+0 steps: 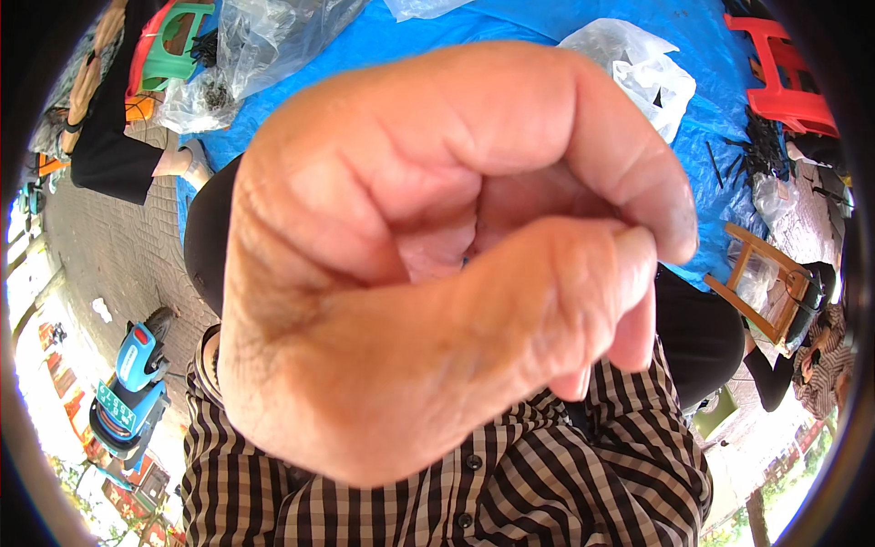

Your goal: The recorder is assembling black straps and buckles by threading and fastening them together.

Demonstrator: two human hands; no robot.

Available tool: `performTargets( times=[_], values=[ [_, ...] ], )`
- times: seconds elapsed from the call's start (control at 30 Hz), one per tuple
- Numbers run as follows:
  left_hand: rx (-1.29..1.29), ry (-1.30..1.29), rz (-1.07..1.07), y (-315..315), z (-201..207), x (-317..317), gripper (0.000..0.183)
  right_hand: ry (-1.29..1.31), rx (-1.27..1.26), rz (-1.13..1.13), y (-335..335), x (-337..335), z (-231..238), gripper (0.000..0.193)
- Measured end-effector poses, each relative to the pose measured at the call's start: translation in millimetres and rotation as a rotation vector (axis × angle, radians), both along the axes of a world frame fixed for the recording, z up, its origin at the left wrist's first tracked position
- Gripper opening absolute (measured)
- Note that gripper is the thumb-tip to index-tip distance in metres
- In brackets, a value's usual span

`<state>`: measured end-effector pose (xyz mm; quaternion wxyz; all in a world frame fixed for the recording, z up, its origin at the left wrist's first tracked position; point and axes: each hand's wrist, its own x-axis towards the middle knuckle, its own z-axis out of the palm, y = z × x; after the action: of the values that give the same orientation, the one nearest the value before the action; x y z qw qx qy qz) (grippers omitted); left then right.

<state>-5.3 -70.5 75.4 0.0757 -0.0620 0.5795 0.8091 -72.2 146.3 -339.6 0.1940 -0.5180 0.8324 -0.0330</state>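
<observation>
My left hand (pixel 428 273) fills the middle of the view, very close up. Its wrist comes in from the left, out of a checked sleeve (pixel 241 465). The fingers curl round toward the thumb, and the index fingertip meets the thumb tip in a pinch. Inside the curl I see bare palm and shadow; whatever the fingertips may hold is hidden. Two more fingertips show below the thumb. My right hand is not visible; the checked right sleeve (pixel 629 456) lies folded at the lower right.
Beyond the hand spreads a blue tarp (pixel 519 23) with a white plastic bag (pixel 661 77) and clear plastic sheeting (pixel 273 46). A red stool (pixel 788 77) and wooden stool (pixel 756 278) stand right. At left are another person's leg (pixel 114 137) and a blue scooter (pixel 132 392).
</observation>
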Motion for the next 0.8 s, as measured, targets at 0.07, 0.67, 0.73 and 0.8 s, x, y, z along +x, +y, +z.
performTargets(
  times=[0.07, 0.67, 0.73, 0.8],
  values=[
    [0.023, -0.028, 0.001, 0, 2, -2, 0.023, -0.016, 0.014, 0.002, 5, -1, -3, 0.015],
    [-0.050, -0.345, -0.008, 3, 19, -12, 0.021, -0.142, 0.006, 0.043, 2, -1, 2, 0.016],
    [-0.035, -0.363, -0.008, 2, 18, -13, 0.021, -0.155, 0.007, 0.042, 3, 0, 1, 0.017],
    [-0.014, -0.381, -0.015, 0, 14, -14, 0.021, -0.169, 0.015, 0.034, 8, 0, 0, 0.017]
  ],
)
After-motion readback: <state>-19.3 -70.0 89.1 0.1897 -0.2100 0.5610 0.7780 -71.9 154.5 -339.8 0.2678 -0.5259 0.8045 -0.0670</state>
